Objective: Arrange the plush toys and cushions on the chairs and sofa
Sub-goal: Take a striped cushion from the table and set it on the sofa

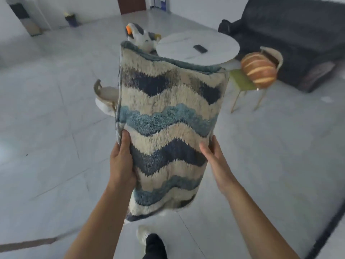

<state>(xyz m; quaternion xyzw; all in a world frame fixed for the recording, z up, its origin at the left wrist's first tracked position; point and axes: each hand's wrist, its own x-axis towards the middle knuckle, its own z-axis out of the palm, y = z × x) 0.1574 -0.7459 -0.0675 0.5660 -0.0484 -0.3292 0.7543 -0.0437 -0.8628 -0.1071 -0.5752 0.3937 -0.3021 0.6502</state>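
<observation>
Seemingly soft and light, the shaggy cushion (168,116) hangs upright in front of the round table (197,47), left hand (121,163) and right hand (214,157) gripping its lower side edges, a sound hold.

Cream chair (104,95) mostly hidden behind shaggy wave-striped cushion (168,118), grey-white plush goose (140,35) half hidden, dark sofa (298,34) cut by right edge.

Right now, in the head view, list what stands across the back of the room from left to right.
In order: white floor unit → small dark container → goose plush toy → round white table → orange pumpkin cushion → dark sofa. Left out: the held wavy cushion, which overlaps several.
</observation>
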